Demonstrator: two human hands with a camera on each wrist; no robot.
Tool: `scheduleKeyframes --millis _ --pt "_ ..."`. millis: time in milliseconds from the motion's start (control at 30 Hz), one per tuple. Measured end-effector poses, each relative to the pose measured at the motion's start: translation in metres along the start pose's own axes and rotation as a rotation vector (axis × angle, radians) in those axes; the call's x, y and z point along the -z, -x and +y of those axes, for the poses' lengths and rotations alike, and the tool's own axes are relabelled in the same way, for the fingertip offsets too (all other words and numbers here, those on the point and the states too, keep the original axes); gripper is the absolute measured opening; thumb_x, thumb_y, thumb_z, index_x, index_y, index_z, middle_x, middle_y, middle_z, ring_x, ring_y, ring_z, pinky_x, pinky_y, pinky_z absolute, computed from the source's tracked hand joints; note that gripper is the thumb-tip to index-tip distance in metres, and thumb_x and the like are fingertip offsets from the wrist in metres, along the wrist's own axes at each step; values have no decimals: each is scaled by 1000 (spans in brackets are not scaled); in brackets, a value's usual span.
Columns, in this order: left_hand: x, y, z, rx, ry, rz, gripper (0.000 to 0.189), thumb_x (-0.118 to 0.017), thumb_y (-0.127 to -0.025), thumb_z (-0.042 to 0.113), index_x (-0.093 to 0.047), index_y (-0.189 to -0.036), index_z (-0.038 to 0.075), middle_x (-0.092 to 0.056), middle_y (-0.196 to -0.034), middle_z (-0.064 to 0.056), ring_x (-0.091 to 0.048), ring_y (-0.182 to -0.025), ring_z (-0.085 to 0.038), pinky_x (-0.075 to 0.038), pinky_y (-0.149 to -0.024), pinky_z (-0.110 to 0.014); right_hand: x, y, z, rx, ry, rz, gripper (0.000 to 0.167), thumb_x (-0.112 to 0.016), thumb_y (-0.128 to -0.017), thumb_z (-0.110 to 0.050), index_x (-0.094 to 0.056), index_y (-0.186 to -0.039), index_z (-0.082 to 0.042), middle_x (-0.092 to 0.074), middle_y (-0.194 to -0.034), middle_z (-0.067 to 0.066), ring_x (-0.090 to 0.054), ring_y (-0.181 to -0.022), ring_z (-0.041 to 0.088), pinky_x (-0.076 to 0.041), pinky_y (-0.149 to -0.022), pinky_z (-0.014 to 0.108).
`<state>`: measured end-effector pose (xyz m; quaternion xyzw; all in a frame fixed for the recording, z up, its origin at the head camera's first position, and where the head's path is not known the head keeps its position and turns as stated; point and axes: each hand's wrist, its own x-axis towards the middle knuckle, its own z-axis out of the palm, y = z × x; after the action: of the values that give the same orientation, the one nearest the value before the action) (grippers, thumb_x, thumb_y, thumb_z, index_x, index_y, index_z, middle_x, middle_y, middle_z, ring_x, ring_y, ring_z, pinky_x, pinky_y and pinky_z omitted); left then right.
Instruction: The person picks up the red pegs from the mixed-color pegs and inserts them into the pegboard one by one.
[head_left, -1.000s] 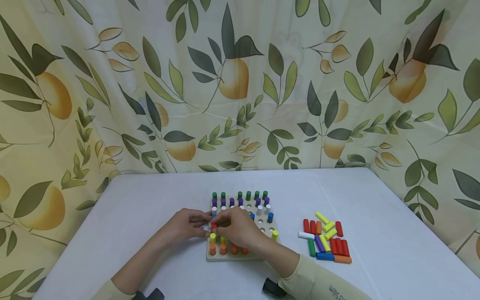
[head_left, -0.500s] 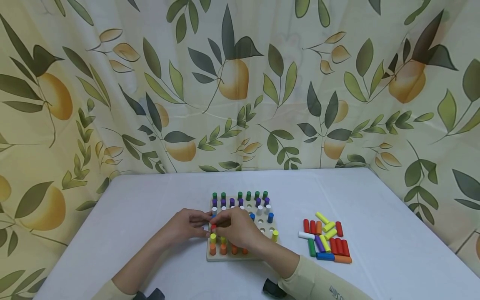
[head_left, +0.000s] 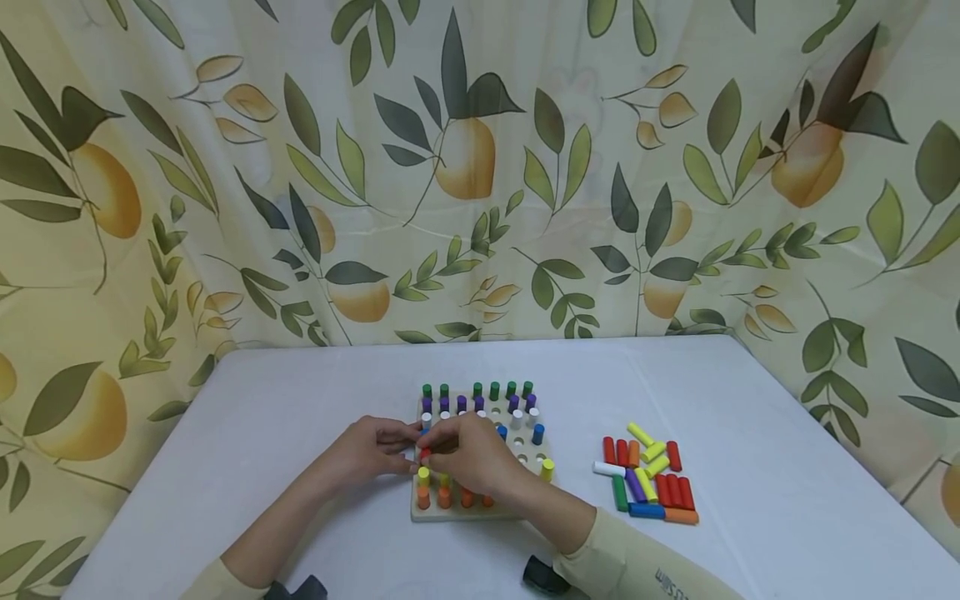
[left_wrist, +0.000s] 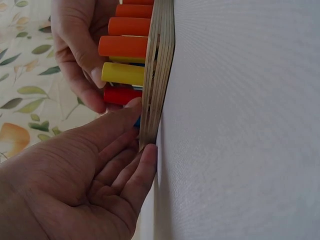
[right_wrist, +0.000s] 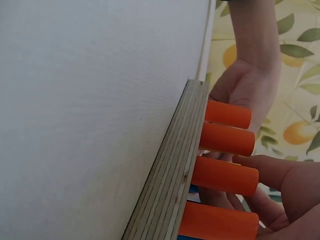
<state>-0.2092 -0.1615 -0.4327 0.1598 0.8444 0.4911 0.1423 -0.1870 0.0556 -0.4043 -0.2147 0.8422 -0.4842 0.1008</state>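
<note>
A wooden pegboard with rows of coloured pegs lies on the table. My right hand reaches over its left part and pinches a red peg, which stands upright in the leftmost column, behind a yellow peg. At the board's left edge, my left hand holds on, its thumb by the base of the red peg and its other fingers against the side. Orange pegs fill part of the front row. The right hand hides the middle of the board in the head view.
Right of the board lies a group of loose pegs: red, yellow, blue, orange, green, purple and white. Green pegs stand along the back row. A leaf-and-fruit patterned curtain hangs behind the white table.
Both hands stay in place at the red peg and the board's left edge. The head view has shifted very slightly.
</note>
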Motion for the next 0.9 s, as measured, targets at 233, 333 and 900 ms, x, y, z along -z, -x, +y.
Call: scheduleKeyframes --millis 233,333,900 --pt "0 0 0 4 -7 8 37 -88 -83 10 -77 -118 7 -63 -140 -15 -64 -124 -30 -50 -104 -51 2 0 -2 -23 1 -18 14 -77 -93 -2 -80 -105 -9 -75 -100 -4 -70 -93 11 -59 -86 27" --pt "0 0 -1 1 3 6 36 -88 -83 9 -77 -117 7 -63 -140 -16 -64 -124 -30 -50 -104 -50 3 1 -2 -19 -8 -21 15 -76 -93 -1 -80 -106 -8 -76 -100 -3 -70 -93 11 -59 -85 27" --pt "-1 0 2 18 13 -2 34 -87 -83 7 -77 -116 7 -61 -141 -17 -63 -125 -31 -52 -102 -47 20 8 -2 -24 -5 -11 16 -76 -94 -3 -79 -109 -9 -75 -102 -1 -67 -94 14 -59 -81 30"
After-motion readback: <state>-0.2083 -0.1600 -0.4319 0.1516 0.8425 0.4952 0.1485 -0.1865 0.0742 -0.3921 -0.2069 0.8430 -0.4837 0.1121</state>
